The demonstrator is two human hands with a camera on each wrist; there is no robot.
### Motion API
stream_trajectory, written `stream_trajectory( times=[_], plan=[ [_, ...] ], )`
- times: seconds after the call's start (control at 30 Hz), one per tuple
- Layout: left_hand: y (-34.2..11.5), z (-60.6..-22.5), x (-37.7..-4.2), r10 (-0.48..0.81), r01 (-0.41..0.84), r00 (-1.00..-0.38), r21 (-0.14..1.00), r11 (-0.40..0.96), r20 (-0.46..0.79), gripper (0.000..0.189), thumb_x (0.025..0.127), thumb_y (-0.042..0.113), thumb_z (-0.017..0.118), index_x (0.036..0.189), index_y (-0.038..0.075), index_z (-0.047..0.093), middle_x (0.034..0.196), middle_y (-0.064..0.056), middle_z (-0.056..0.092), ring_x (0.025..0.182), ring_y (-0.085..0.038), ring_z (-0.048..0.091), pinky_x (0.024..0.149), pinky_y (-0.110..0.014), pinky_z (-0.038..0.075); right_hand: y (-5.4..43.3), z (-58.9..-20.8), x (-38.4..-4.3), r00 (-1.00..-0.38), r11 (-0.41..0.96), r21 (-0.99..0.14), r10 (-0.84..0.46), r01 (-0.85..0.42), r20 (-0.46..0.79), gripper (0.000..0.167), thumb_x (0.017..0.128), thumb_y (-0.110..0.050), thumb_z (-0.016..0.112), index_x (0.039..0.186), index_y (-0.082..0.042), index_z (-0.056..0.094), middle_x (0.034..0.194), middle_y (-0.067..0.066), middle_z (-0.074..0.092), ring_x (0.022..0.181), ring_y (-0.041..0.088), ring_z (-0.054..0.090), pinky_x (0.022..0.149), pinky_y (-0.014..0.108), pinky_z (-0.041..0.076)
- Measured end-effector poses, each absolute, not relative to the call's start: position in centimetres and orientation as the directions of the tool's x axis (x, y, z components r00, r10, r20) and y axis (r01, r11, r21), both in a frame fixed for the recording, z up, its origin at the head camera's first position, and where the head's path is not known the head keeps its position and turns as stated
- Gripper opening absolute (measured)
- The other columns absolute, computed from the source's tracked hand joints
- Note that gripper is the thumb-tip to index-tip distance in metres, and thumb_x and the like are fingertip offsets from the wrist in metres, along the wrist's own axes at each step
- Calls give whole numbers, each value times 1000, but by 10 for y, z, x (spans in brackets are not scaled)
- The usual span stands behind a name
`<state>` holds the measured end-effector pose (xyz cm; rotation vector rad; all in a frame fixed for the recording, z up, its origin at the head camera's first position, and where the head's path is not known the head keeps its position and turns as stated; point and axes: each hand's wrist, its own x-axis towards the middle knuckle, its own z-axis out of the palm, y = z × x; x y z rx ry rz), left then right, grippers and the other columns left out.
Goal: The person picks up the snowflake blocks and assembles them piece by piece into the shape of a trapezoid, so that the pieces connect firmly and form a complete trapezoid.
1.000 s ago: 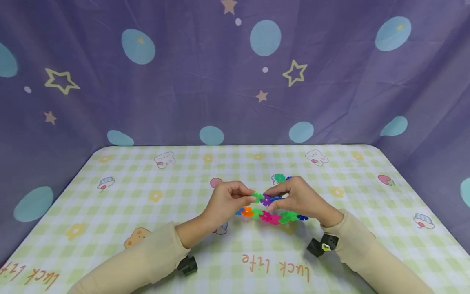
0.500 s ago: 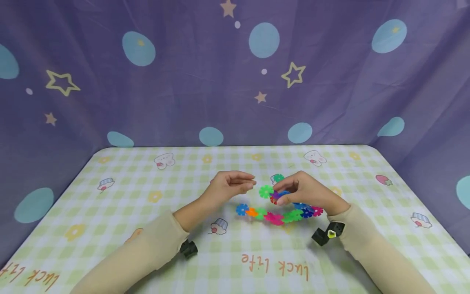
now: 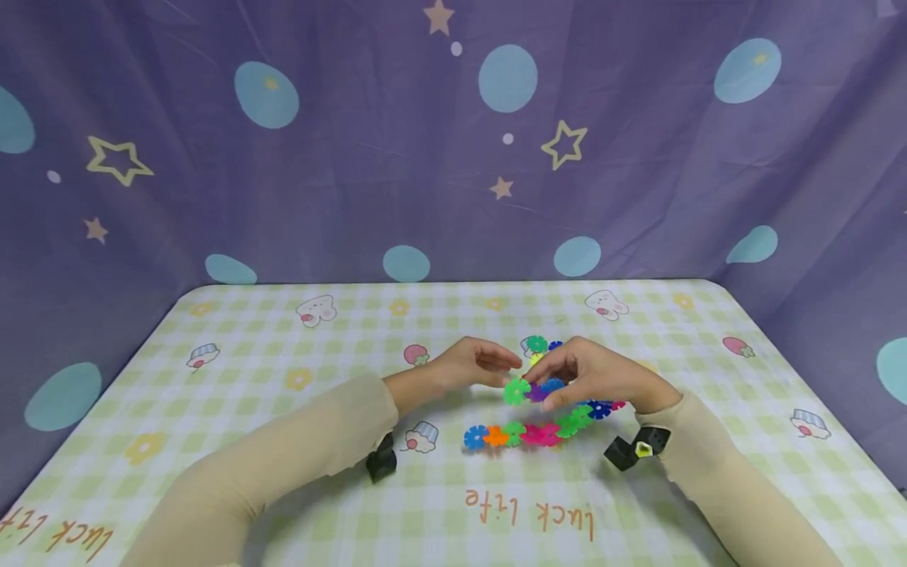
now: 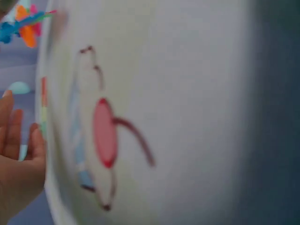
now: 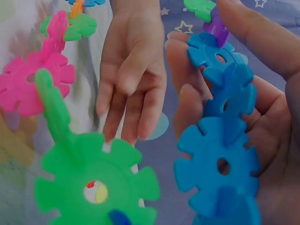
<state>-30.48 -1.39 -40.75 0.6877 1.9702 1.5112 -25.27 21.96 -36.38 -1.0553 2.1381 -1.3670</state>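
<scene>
A chain of interlocking plastic snowflake discs (image 3: 541, 435) curves from my right hand (image 3: 591, 374) round to a blue disc at its near left end. My right hand pinches the chain by its purple disc (image 5: 216, 29), with a green disc (image 3: 516, 391) sticking out at the tip. Blue discs (image 5: 222, 164) run past its palm in the right wrist view. My left hand (image 3: 475, 364) holds nothing; its fingers are loosely bent, reaching behind the green disc toward loose discs. Those include a teal-green disc (image 3: 537, 344) and a yellow disc (image 3: 535, 358), partly hidden by my right hand.
A checked tablecloth (image 3: 283, 425) printed with cupcakes, flowers and lettering covers the table. Behind it hangs a purple curtain (image 3: 397, 157) with stars and blue ovals. A dark wrist camera (image 3: 383, 459) sits below my left sleeve, another camera (image 3: 623, 453) below the right.
My left hand has let go of the green disc at the chain's tip, drawn back left, then moved right toward the loose discs. The chain's free end has swung down toward the near side.
</scene>
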Motion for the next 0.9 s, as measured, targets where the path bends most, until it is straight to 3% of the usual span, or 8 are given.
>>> stream_trajectory(
  times=[0.23, 0.37, 0.63, 0.9],
  plan=[
    [-2, -422, -313, 773, 338, -634, 906, 254, 20, 33, 84, -3, 67, 117, -1, 65, 117, -13, 65, 112, -21, 59, 92, -23, 48, 219, -363, -251, -599, 212, -887, -796, -410, 87, 29, 82, -9, 73, 108, 2, 67, 100, 8, 71, 91, 18, 66, 79, 42, 54],
    [3, -423, -313, 802, 438, -595, 857, 272, 49, 34, 86, 0, 65, 120, 4, 65, 118, -8, 66, 110, -16, 59, 91, -21, 46, 217, -361, -251, -576, 205, -874, -812, -440, 99, 29, 81, -6, 73, 108, 2, 67, 100, 7, 71, 92, 17, 66, 81, 38, 53],
    [5, -421, -310, 817, 517, -574, 798, 311, 54, 32, 86, 5, 67, 118, 4, 66, 116, -5, 67, 106, -14, 58, 89, -19, 46, 214, -359, -249, -532, 194, -855, -839, -481, 109, 29, 81, -10, 74, 108, 1, 67, 100, 7, 71, 91, 12, 65, 82, 32, 53],
    [5, -422, -308, 812, 495, -583, 804, 331, 24, 28, 83, 4, 71, 111, 6, 70, 111, -2, 69, 105, -11, 59, 89, -20, 46, 215, -362, -249, -500, 194, -866, -863, -460, 73, 30, 80, -10, 75, 107, 0, 68, 98, 7, 71, 90, 13, 66, 82, 31, 53]
  ],
)
